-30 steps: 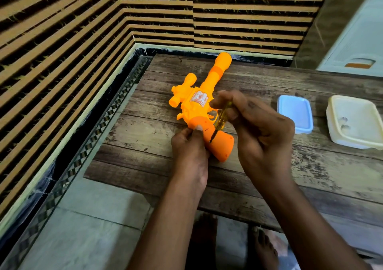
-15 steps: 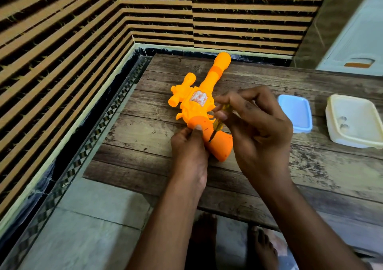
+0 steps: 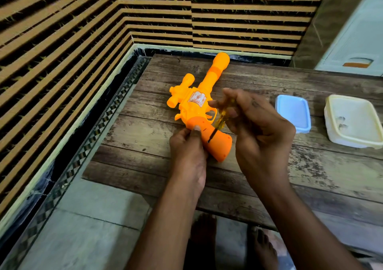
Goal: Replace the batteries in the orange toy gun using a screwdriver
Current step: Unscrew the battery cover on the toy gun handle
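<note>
Right hand [image 3: 255, 124] pinches the screwdriver [image 3: 220, 120], tip in the screw hole on the grip of the orange toy gun [image 3: 199, 108], which lies on the table [image 3: 145, 129]. Left hand [image 3: 187, 147] grips the gun's handle, thumb on top. Keep the shaft straight w/ the screw, press down, turn slow so the tip doesn't slip. Right of the gun: blue lid [image 3: 293, 112], white box [image 3: 352, 120].

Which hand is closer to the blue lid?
Right. The right hand holds the screwdriver just left of the blue lid; the left hand grips the toy gun farther left.
</note>
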`<state>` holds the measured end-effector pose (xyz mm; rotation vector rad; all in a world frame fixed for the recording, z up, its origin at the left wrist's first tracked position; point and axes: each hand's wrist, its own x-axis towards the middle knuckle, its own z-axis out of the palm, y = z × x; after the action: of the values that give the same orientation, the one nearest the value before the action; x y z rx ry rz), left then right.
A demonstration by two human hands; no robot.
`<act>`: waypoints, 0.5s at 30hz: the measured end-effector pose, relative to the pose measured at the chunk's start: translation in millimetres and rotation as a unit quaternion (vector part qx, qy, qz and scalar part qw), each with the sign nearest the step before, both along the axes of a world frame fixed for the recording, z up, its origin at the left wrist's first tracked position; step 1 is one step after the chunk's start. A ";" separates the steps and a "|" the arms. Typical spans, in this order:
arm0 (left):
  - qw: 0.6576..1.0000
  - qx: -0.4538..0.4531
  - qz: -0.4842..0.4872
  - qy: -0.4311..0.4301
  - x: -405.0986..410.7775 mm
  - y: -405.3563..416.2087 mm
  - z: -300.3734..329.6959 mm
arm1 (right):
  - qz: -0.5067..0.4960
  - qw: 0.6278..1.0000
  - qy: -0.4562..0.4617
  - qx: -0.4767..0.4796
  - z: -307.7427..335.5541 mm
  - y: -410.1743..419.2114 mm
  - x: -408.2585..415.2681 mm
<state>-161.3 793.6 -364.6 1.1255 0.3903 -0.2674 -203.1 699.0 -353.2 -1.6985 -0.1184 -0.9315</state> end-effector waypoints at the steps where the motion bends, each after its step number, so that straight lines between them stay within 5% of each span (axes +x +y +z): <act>1: 1.000 0.000 0.003 0.003 0.4 -0.1 0.2 | 0.007 1.000 0.006 0.019 0.8 2.0 -0.4; 15: 1.000 0.004 0.003 0.028 1.3 2.3 -0.8 | 0.033 0.994 0.063 0.081 3.3 -2.2 -2.8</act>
<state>-160.1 795.9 -365.5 1.1266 0.4439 -0.2923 -205.8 696.8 -349.9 -1.5896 -0.0142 -0.7611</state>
